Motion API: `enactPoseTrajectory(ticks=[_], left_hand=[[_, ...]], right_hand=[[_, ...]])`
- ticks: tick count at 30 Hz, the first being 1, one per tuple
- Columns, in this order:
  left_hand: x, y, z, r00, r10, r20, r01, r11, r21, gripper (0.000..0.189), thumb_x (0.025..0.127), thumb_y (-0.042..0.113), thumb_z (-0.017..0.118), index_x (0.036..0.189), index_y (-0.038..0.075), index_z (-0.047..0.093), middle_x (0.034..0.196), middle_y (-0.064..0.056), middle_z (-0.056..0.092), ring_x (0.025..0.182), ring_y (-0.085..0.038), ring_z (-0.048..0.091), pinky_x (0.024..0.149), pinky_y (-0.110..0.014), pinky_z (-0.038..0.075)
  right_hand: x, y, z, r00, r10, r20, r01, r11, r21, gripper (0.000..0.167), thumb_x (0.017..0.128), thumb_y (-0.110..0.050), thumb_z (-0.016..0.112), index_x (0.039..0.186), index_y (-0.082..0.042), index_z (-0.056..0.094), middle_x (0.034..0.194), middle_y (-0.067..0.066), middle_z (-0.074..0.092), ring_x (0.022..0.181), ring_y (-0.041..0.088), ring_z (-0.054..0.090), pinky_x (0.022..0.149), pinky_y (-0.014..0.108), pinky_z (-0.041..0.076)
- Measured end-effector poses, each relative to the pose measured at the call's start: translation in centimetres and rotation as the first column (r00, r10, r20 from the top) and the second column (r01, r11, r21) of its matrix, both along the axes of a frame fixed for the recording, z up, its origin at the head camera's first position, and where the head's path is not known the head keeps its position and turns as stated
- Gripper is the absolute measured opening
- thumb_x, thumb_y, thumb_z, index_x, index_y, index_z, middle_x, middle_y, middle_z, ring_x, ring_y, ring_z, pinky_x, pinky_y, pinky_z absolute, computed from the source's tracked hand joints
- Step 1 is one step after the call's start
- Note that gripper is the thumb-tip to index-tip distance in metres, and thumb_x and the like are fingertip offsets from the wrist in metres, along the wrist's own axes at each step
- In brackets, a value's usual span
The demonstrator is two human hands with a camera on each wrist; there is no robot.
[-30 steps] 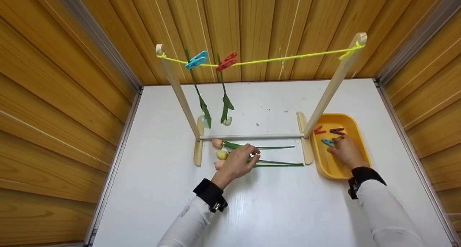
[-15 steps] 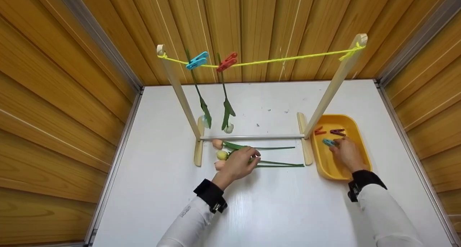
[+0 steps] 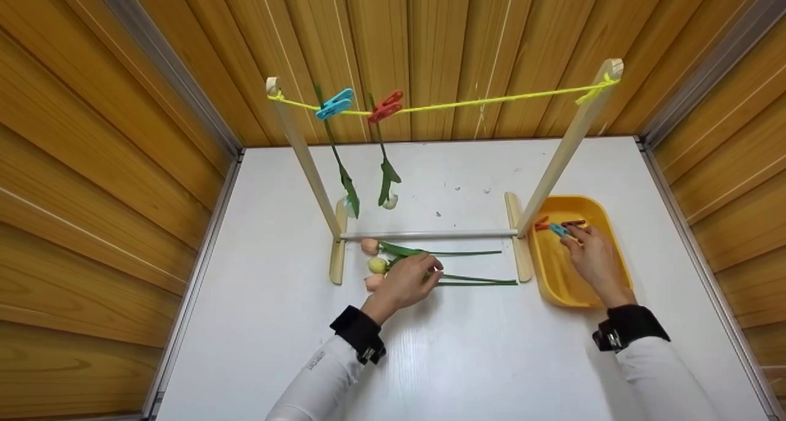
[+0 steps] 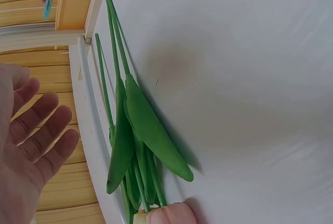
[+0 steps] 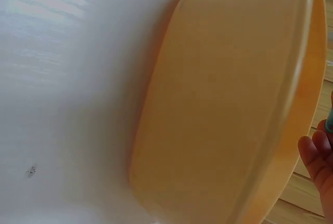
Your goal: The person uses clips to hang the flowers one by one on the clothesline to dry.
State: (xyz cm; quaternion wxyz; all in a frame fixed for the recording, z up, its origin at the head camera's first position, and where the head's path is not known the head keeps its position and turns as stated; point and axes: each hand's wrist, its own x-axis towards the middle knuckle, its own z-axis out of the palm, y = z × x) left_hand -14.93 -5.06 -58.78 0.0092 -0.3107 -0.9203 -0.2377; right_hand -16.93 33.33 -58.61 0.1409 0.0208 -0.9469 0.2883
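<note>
My right hand (image 3: 595, 261) pinches a light-blue clothespin (image 3: 558, 229) over the yellow tray (image 3: 568, 289); in the left wrist view this clothespin (image 4: 48, 8) points down from the fingertips. An orange-red clothespin (image 3: 541, 225) and a dark purple one (image 3: 572, 223) lie in the tray, partly overlapped. My left hand (image 3: 405, 283) is over the artificial tulips on the table, its fingers loosely bent and holding nothing. Two tulips have peach heads, one (image 3: 369, 246) at the back and one (image 3: 374, 282) in front; between them is a yellow-headed tulip (image 3: 377, 265). The left hand hides part of their leaves.
A wooden rack with a left post (image 3: 304, 157) and right post (image 3: 568, 151) carries a yellow string (image 3: 485, 102). Blue (image 3: 335, 104) and red (image 3: 385, 107) clothespins hold two white-headed tulips upside down from it. A white rod (image 3: 430, 234) joins the rack's feet.
The right hand has lifted the light-blue clothespin from the tray floor and moved it slightly away from me. The left hand stays nearly still over the tulips.
</note>
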Motion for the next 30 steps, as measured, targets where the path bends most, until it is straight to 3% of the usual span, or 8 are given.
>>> enactPoseTrajectory(ticks=[5,10,15,20,25,30], left_hand=[[0.0,0.1,-0.1,1.0,-0.003,-0.001,0.003,1.0,0.003,0.018,0.101,0.027,0.057,0.109,0.016,0.067,0.102,0.001,0.07,0.093,-0.014,0.068,0.08,-0.029,0.055],[0.1,0.1,-0.2,1.0,-0.007,-0.009,0.007,1.0,-0.013,0.018,0.101,0.027,0.056,0.108,0.015,0.068,0.101,0.0,0.07,0.092,-0.015,0.068,0.082,-0.03,0.054],[0.2,0.2,-0.4,1.0,-0.008,-0.029,0.007,0.999,-0.042,0.02,0.1,0.028,0.056,0.107,0.015,0.07,0.096,0.0,0.068,0.088,-0.016,0.067,0.078,-0.03,0.055],[0.2,0.4,-0.7,0.998,-0.027,-0.057,0.023,0.997,-0.072,0.02,0.1,0.027,0.056,0.104,0.015,0.071,0.092,0.0,0.068,0.084,-0.014,0.066,0.075,-0.029,0.054],[0.2,0.6,-1.0,0.994,-0.06,-0.09,0.049,0.992,-0.115,0.02,0.1,0.026,0.055,0.103,0.016,0.072,0.092,0.0,0.068,0.085,-0.015,0.065,0.076,-0.03,0.054],[0.4,0.9,-1.5,0.993,-0.082,-0.088,0.066,0.983,-0.169,0.02,0.099,0.027,0.057,0.105,0.016,0.072,0.096,0.0,0.069,0.087,-0.016,0.066,0.073,-0.03,0.054]], right_hand=[[0.6,-0.5,0.8,0.994,0.003,-0.107,-0.005,1.0,-0.022,0.033,0.088,-0.002,0.072,0.116,0.014,0.066,0.091,0.026,0.058,0.076,0.03,0.049,0.066,0.022,0.032],[0.9,-1.1,1.8,0.972,0.032,-0.234,-0.043,0.998,-0.041,0.032,0.082,0.001,0.076,0.11,0.014,0.069,0.086,0.023,0.058,0.071,0.021,0.044,0.061,0.014,0.028],[1.2,-2.0,2.9,0.941,0.086,-0.328,-0.094,0.996,-0.01,0.031,0.078,0.002,0.079,0.105,0.014,0.07,0.084,0.022,0.059,0.07,0.02,0.046,0.062,0.015,0.03],[1.2,-3.2,3.9,0.895,0.137,-0.425,-0.146,0.989,0.01,0.034,0.071,0.006,0.082,0.103,0.011,0.072,0.079,0.02,0.059,0.068,0.024,0.047,0.061,0.016,0.032],[1.4,-4.4,4.9,0.872,0.164,-0.462,-0.177,0.984,0.016,0.038,0.067,0.007,0.084,0.104,0.007,0.075,0.076,0.016,0.06,0.066,0.022,0.049,0.061,0.012,0.033],[1.3,-5.5,5.7,0.876,0.18,-0.447,-0.187,0.982,0.029,0.038,0.069,0.0,0.083,0.106,0.002,0.076,0.074,0.012,0.059,0.067,0.019,0.048,0.062,0.012,0.033]])
